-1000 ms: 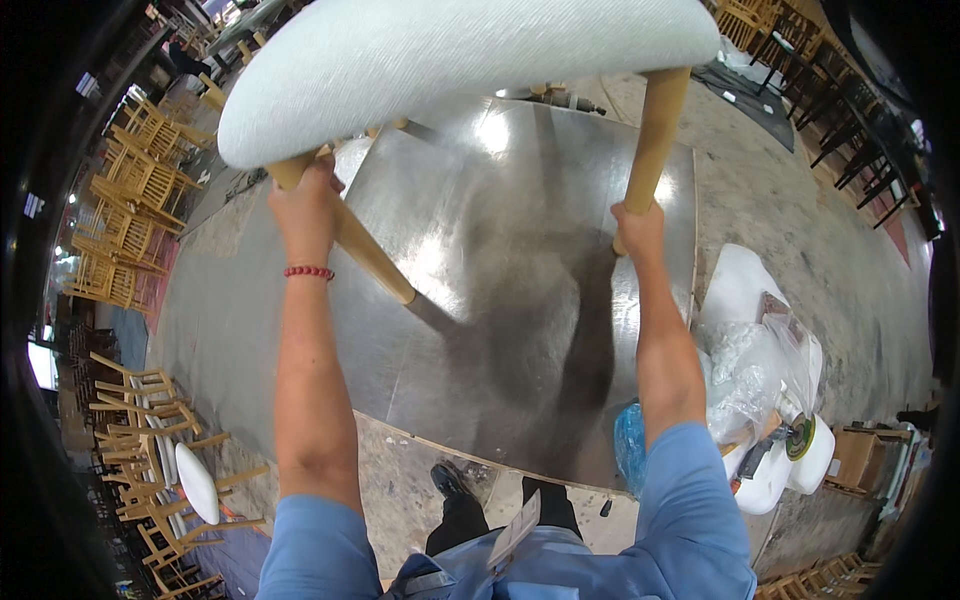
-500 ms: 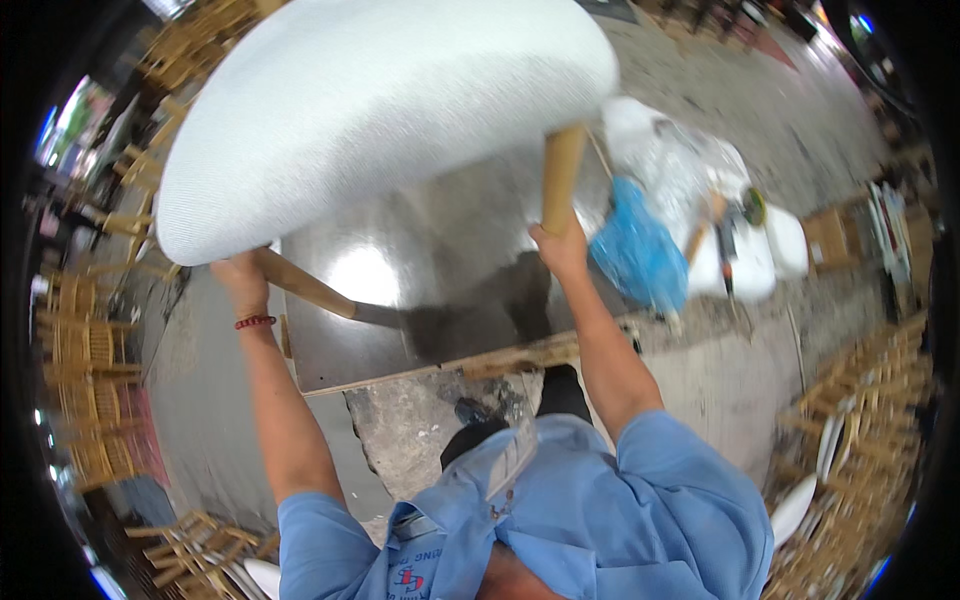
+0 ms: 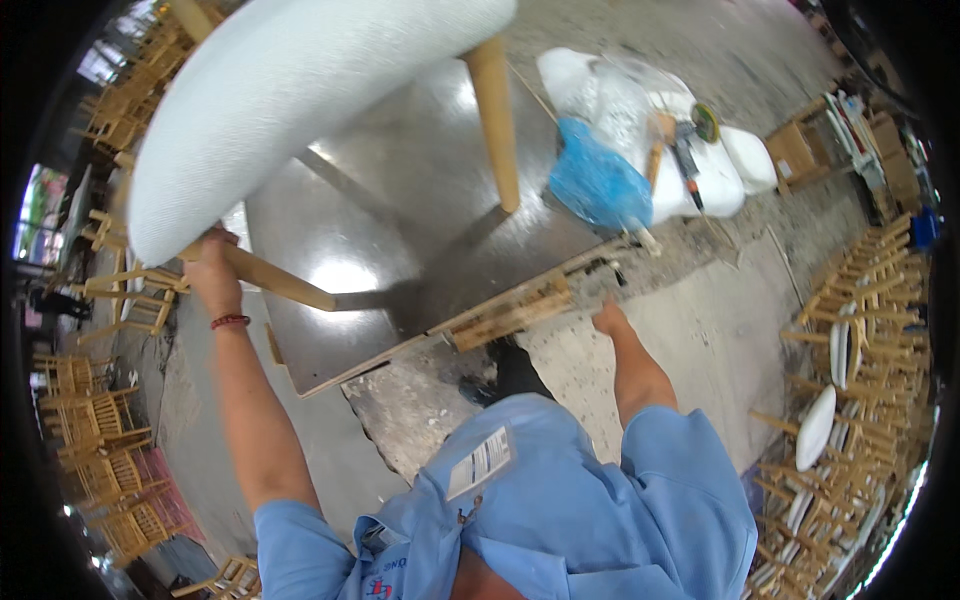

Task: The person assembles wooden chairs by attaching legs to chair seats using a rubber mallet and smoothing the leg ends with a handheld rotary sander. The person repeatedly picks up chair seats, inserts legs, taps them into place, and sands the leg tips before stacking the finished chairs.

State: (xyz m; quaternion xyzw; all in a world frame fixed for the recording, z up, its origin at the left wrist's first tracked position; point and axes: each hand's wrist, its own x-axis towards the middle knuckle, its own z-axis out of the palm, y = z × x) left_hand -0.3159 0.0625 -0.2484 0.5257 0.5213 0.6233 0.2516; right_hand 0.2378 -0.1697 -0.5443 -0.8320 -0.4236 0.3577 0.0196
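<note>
A chair with a white fabric-covered seat (image 3: 300, 110) and tapered wooden legs stands tilted over a dark, shiny tabletop (image 3: 400, 230). Its right leg (image 3: 492, 130) reaches down to the surface, and so does the near left leg (image 3: 280, 278). My left hand (image 3: 212, 270), with a red bead bracelet at the wrist, is closed round the top of that left leg, just under the seat's edge. Away from the chair, my right hand (image 3: 607, 318) hangs beside the table's near right edge. Its fingers are mostly hidden, and nothing shows in it.
Right of the tabletop lie a blue plastic bag (image 3: 600, 180), white padded pieces (image 3: 710, 170), a power tool (image 3: 688, 165) and a wooden-handled tool (image 3: 657, 150). A cardboard box (image 3: 800, 150) stands farther right. Wooden chairs are stacked along the left (image 3: 95, 400) and right (image 3: 860, 400).
My right hand has let go of the chair's right leg and dropped toward my side. The chair has shifted left in view and now rests lower; my left hand keeps its hold.
</note>
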